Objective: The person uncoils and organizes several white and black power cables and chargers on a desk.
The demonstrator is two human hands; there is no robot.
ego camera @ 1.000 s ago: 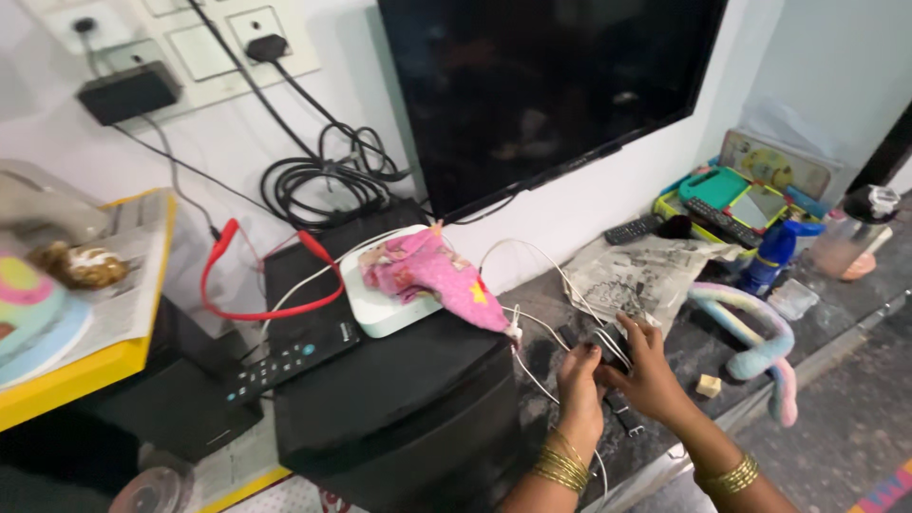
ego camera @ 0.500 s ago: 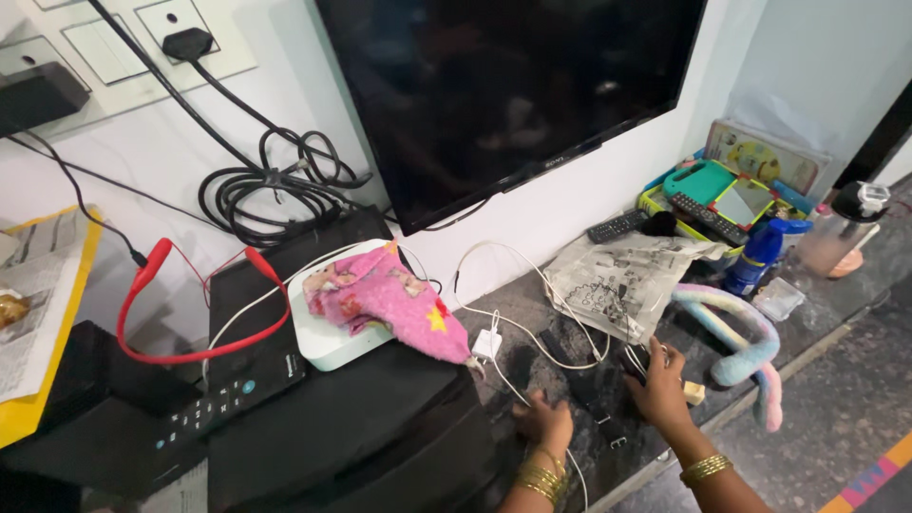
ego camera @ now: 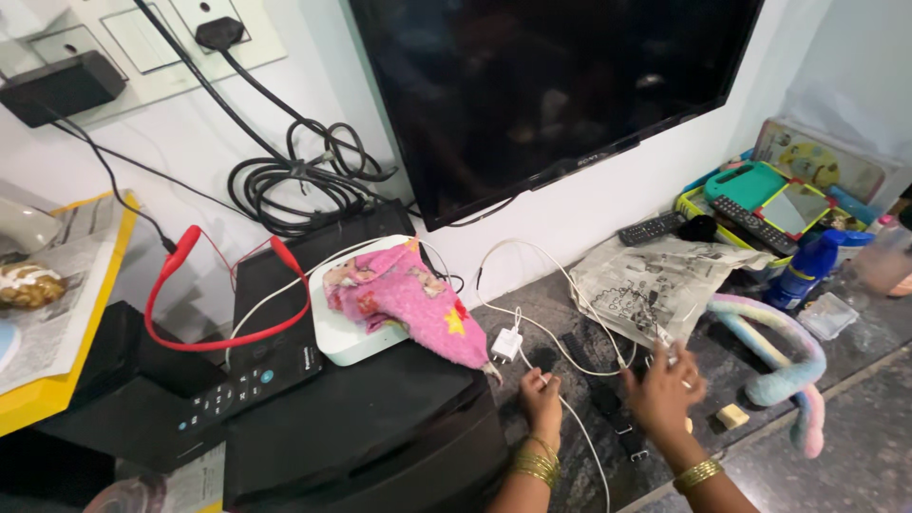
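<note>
Under the television, on the dark tabletop (ego camera: 570, 332), the left hand (ego camera: 541, 397) is now pinching the white cable (ego camera: 556, 344) while the right hand (ego camera: 665, 388), fingers spread, is lifting off the black strap (ego camera: 608, 399).

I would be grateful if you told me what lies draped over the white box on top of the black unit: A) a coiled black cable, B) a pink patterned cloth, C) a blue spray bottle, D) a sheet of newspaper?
B: a pink patterned cloth lies draped over the white box, hanging off its right side, while the newspaper is spread on the dark counter to the right.
</note>
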